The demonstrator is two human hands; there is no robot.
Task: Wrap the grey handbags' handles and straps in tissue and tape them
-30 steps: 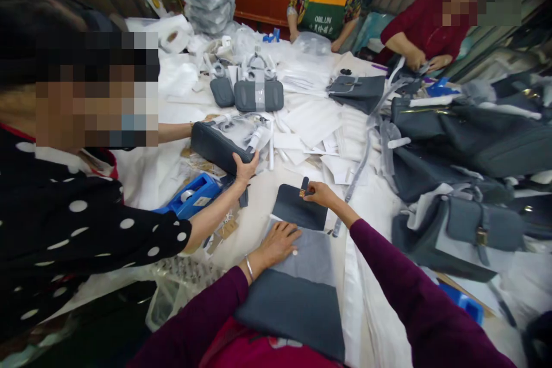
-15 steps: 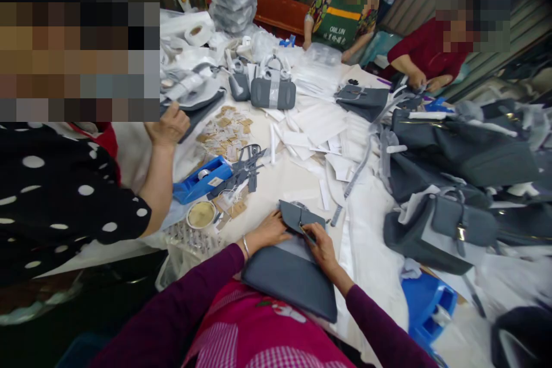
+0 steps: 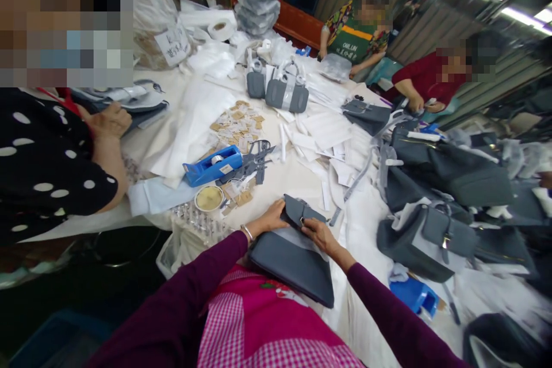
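Observation:
A dark grey handbag (image 3: 295, 267) lies at the near edge of the table, against my pink apron. Its small front flap (image 3: 299, 211) points away from me, with a strap and a metal clasp near the middle. My left hand (image 3: 272, 216) grips the flap's left edge, thumb on the near side. The fingers of my right hand (image 3: 319, 234) are pinched at the clasp, which they partly cover. A sheet of pale grey lining shows between the flap and the bag's body.
Left of the bag are a blue tape dispenser (image 3: 213, 167), a round tin (image 3: 209, 199), grey straps (image 3: 259, 161) and paper tags (image 3: 237, 126). Grey bags (image 3: 416, 236) crowd the right side, beside another blue dispenser (image 3: 414, 294). A co-worker's hand (image 3: 107, 121) is at left; two people work opposite.
The camera view has turned, so the table contents sit differently in frame. My hands stay on the flap and clasp. The left co-worker's hand has moved farther left.

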